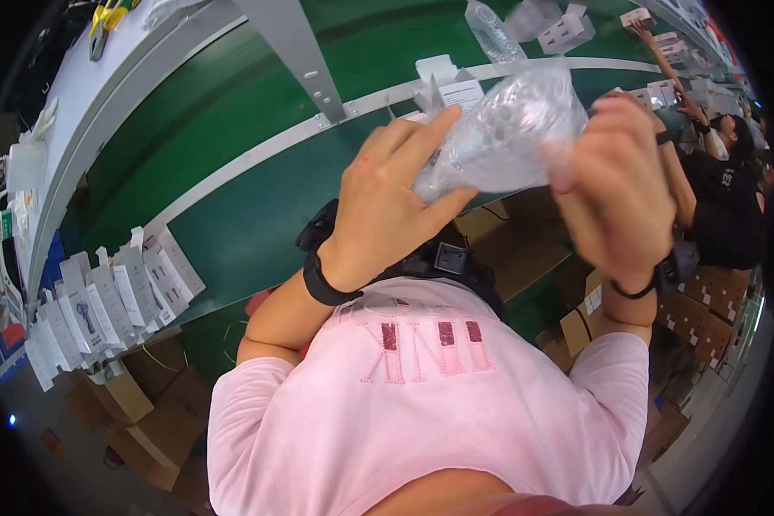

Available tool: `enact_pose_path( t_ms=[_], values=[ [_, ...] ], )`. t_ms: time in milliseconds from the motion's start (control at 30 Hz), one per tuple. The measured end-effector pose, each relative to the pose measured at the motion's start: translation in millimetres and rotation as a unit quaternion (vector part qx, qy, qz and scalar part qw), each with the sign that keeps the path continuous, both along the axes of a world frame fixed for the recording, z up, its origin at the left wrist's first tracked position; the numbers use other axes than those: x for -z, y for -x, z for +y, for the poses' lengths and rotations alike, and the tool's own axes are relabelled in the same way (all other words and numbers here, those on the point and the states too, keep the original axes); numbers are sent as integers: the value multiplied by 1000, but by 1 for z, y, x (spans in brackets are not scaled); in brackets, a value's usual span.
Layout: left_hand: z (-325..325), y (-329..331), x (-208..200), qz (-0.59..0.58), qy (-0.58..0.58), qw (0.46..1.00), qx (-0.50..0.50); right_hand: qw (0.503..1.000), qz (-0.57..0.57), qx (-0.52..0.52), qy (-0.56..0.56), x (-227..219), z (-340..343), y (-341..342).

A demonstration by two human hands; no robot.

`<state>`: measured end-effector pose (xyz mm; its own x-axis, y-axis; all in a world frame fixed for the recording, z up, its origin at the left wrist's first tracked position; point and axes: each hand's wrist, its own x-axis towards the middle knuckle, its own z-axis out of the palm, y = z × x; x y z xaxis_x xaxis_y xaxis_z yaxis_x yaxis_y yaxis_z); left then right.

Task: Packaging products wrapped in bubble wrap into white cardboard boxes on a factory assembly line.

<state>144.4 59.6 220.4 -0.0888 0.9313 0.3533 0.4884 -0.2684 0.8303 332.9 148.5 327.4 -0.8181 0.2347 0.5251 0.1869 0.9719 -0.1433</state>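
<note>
Bag (520,129) raised over the table (258,228)

The crinkled, clear bag is held up and tilted, apparently free of the table, between the table's near edge and the rail (224,168) along its far edge. Its contents cannot be made out through the film. The left hand (391,189) pinches the bag's left end, fingers above and thumb below, a grip that probably steadies it and leaves the broad side free. The right hand (619,176) is at the bag's right end, fingers curled and blurred; whether it grips the film or merely touches it cannot be told. Behind the left fingertips, near the table's far edge, is a flapped box (464,93), its flaps raised. At the table's near left corner, white boxes (116,301) lean in 1 close row, probably so that each supports the next and stays within reach. A second bag (494,30) lies beyond the rail. Cartons (150,430) stand below the table's left end, and 1 co-worker (718,193) appears at the right.
</note>
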Motion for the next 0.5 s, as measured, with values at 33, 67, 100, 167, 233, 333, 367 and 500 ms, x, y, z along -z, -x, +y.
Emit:
enact_pose_path(
  t_ms=[33, 67, 100, 167, 233, 333, 367, 500],
  values=[
    [-3, 1, -1, 50, -10, 998, -41, 999, -12, -1, -31, 7, -8, 7],
    [-6, 2, -1, 100, -19, 991, -82, 999, -16, -1, -42, 16, -15, 14],
    [-9, 5, 0, 100, -14, 991, -84, 999, -21, 19, -44, 22, -25, 24],
    [-13, 11, 1, 131, -33, 984, -118, 998, -27, 39, -49, 31, -30, 31],
    [-18, 16, 1, 133, -25, 982, -130, 998, 6, 46, -36, 39, -30, 39],
    [-22, 22, 1, 132, -19, 981, -144, 997, 31, 68, 0, 42, -28, 43],
    [-23, 24, 1, 129, -19, 980, -147, 996, 25, 82, 25, 41, -28, 43],
    [-27, 30, -5, 113, 14, 985, -127, 995, 20, 89, 48, 31, -26, 47]
  ],
)
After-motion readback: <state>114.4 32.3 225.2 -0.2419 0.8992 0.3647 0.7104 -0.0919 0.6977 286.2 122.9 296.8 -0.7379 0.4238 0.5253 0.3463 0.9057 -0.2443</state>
